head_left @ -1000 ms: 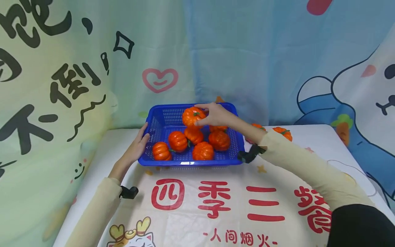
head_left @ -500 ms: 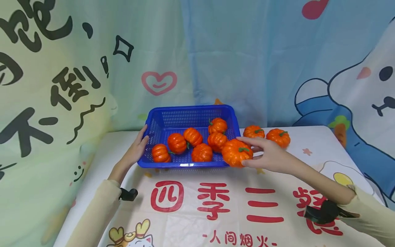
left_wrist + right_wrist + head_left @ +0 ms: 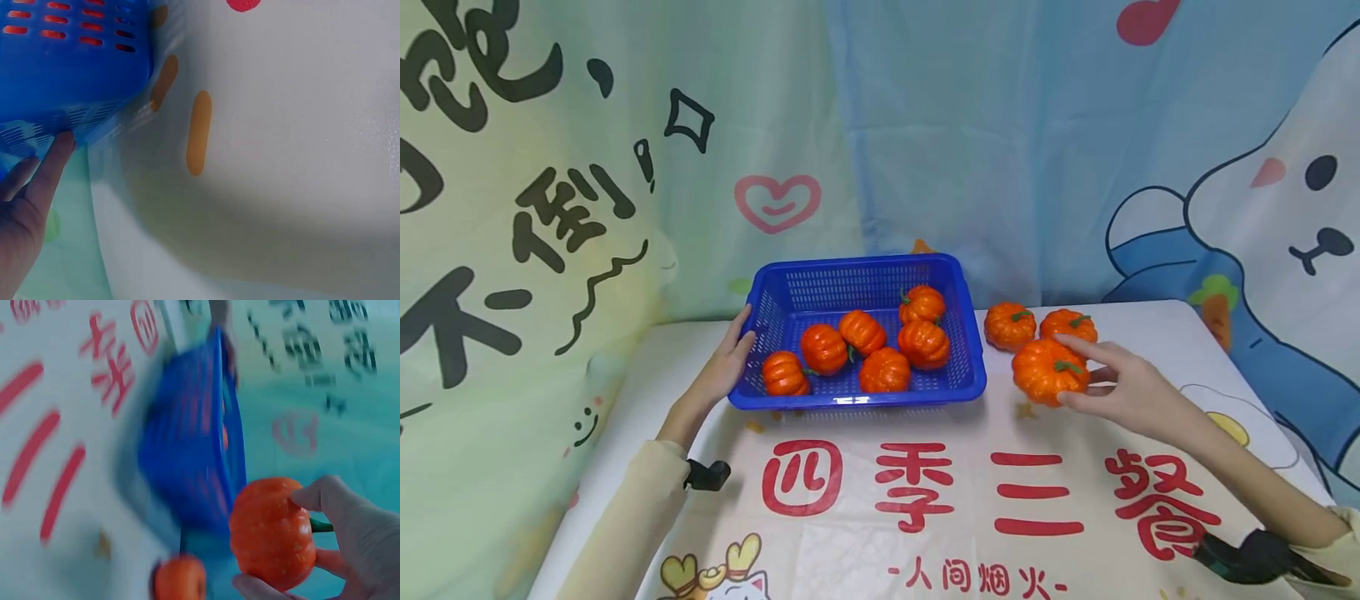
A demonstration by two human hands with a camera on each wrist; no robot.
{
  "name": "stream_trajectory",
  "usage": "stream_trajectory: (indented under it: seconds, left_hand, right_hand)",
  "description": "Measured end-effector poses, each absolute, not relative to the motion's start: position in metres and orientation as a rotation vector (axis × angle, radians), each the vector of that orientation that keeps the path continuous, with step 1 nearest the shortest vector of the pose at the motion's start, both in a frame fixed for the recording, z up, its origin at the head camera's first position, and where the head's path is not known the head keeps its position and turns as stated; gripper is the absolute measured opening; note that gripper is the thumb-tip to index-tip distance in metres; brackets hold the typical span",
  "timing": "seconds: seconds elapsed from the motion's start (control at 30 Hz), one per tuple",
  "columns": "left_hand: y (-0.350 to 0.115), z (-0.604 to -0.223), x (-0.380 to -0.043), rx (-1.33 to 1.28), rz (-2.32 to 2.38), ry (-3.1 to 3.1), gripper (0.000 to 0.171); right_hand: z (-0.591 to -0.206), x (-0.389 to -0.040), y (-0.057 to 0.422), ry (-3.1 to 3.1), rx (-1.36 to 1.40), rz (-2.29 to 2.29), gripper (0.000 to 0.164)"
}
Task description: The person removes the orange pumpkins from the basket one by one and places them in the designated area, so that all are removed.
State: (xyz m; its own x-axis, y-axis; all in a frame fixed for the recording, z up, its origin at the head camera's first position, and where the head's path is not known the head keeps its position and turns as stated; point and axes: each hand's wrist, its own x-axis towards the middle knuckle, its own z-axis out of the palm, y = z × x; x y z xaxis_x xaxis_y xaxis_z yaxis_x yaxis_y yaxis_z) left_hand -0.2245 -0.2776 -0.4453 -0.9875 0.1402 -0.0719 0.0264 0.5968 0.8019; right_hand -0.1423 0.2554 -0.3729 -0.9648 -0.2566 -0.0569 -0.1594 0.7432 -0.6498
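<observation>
My right hand (image 3: pixel 1123 387) grips a small orange pumpkin (image 3: pixel 1049 372) with a green stem, thumb and fingers spread around its sides. It is right of the blue plastic basket (image 3: pixel 857 401), in front of two other pumpkins, overlapping the right one (image 3: pixel 1067 323) in the head view. In the right wrist view the held pumpkin (image 3: pixel 272 532) shows up close, its stem toward the palm. My left hand (image 3: pixel 724 367) touches the basket's left end from outside with nearly straight fingers; the left wrist view shows a fingertip against the basket wall (image 3: pixel 75 69). Several pumpkins (image 3: pixel 885 371) lie inside the basket.
A second loose pumpkin (image 3: pixel 1010 326) sits on the table just right of the basket. The tablecloth (image 3: pixel 955 487) carries red printed characters. A thin cable (image 3: pixel 1232 400) runs along the table's right side. A printed curtain (image 3: pixel 940 167) hangs directly behind the table.
My right hand has carried the pumpkin from above the basket, past its right front corner, to the table's right side. The left hand has stayed at the basket's left end.
</observation>
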Motion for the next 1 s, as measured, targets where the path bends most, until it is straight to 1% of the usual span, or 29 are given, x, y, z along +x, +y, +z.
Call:
stream_trajectory:
  seconds: [0.13, 0.23, 0.33, 0.47, 0.53, 0.6, 0.67, 0.7, 0.73, 0.83, 1.0]
  left_hand:
    - [-0.277, -0.444, -0.224, 0.136, 1.343, 2.683, 0.058]
    - [-0.278, -0.444, -0.224, 0.135, 1.342, 2.685, 0.058]
    - [-0.280, -0.444, -0.225, 0.136, 1.344, 2.692, 0.058]
    - [-0.282, -0.446, -0.224, 0.124, 1.330, 2.693, 0.058]
    - [-0.281, -0.447, -0.223, 0.124, 1.333, 2.689, 0.058]
    - [-0.280, -0.448, -0.222, 0.126, 1.339, 2.683, 0.058]
    - [-0.279, -0.449, -0.221, 0.133, 1.346, 2.684, 0.058]
    - [-0.278, -0.448, -0.222, 0.132, 1.346, 2.687, 0.058]
    - [-0.278, -0.448, -0.222, 0.132, 1.344, 2.687, 0.058]
    - [-0.277, -0.446, -0.223, 0.138, 1.337, 2.694, 0.058]
    - [-0.277, -0.446, -0.225, 0.147, 1.343, 2.697, 0.058]
  right_hand:
    - [-0.380, -0.170, 0.302, 2.895, -0.203, -1.038, 0.076]
    - [-0.394, -0.195, 0.337, 2.919, -0.033, -1.068, 0.076]
    - [-0.415, -0.220, 0.362, 2.879, 0.169, -1.090, 0.079]
    - [-0.451, -0.253, 0.386, 2.769, 0.343, -1.096, 0.086]
    - [-0.486, -0.274, 0.407, 2.756, 0.360, -1.061, 0.096]
    - [-0.510, -0.290, 0.420, 2.746, 0.362, -1.016, 0.105]
    - [-0.519, -0.295, 0.423, 2.737, 0.357, -0.990, 0.107]
    - [-0.517, -0.295, 0.422, 2.726, 0.358, -0.989, 0.106]
    - [-0.510, -0.291, 0.417, 2.710, 0.363, -0.991, 0.101]
    - [-0.497, -0.282, 0.406, 2.699, 0.372, -1.005, 0.095]
    - [-0.526, -0.296, 0.427, 2.739, 0.303, -1.003, 0.108]
